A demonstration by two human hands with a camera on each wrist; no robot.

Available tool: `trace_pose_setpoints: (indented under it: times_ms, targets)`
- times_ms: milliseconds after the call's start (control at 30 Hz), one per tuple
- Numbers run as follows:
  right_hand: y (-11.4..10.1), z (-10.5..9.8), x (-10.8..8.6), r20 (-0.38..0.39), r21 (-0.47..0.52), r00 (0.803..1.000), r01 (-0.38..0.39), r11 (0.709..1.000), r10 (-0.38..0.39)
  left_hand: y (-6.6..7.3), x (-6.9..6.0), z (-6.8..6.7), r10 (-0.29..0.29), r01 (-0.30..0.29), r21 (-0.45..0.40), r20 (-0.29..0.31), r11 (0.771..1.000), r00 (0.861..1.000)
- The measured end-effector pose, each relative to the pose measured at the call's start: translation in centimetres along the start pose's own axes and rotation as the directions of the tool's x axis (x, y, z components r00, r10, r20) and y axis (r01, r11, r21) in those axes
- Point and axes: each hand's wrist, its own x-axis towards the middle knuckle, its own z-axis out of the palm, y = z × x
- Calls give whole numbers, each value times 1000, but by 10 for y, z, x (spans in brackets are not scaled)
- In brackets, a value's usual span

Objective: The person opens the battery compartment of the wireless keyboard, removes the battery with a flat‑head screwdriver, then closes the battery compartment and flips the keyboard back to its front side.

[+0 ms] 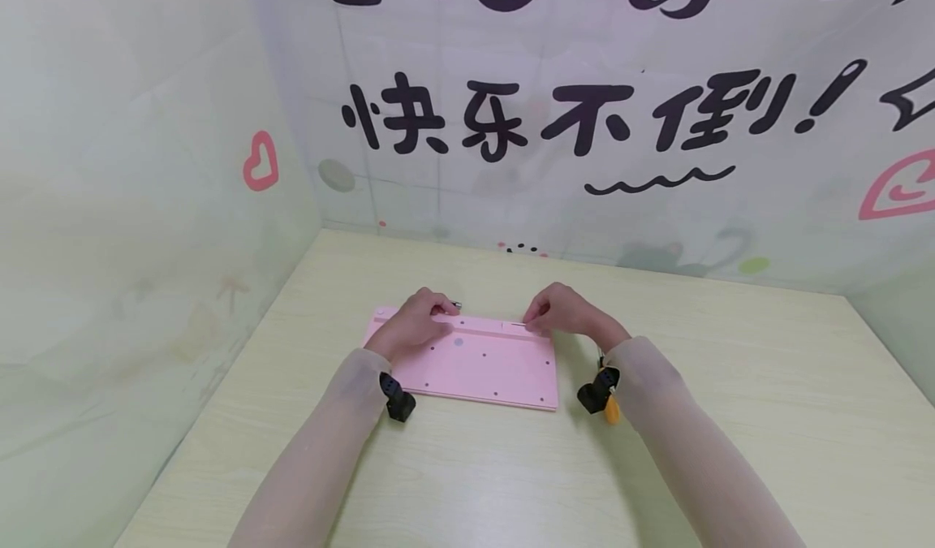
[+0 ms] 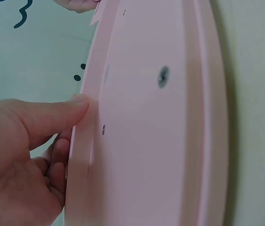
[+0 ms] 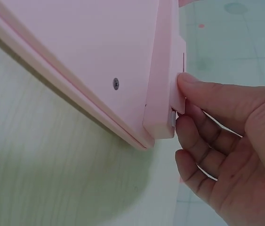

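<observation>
A pink keyboard (image 1: 467,373) lies with its screwed underside up on the table, its raised ridge along the far side. My left hand (image 1: 412,322) grips the ridge near its left part, thumb on top and fingers behind the edge, as the left wrist view shows. At the ridge's right end, my right hand (image 1: 566,308) pinches a small pink battery cover (image 3: 178,100) between thumb and fingers. The cover stands slightly off the ridge, and a bit of silvery metal (image 3: 173,118) shows beside it. What lies inside the slot is hidden.
An orange-handled tool (image 1: 612,410) lies right of the keyboard, partly hidden by the right wrist and its camera. Behind the keyboard, near the left fingertips, sits a small metallic item (image 1: 457,304). A printed cloth wall (image 1: 467,199) rises at the table's back.
</observation>
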Motion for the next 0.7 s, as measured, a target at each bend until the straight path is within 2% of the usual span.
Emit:
trace_pose_setpoints:
  times_ms: [167,467,700]
  targets:
    - [0,-1,4,15,-10,1000,-1,1000,2,1,-1,0,7,-7,4,4,1000,1000]
    - [0,-7,12,93,-9,996,-12,1000,12,-2,1,0,9,-9,0,7,1000,1000]
    - [4,-6,20,100,-14,995,33,999,-32,-1,1,0,7,-7,-9,9,1000,1000]
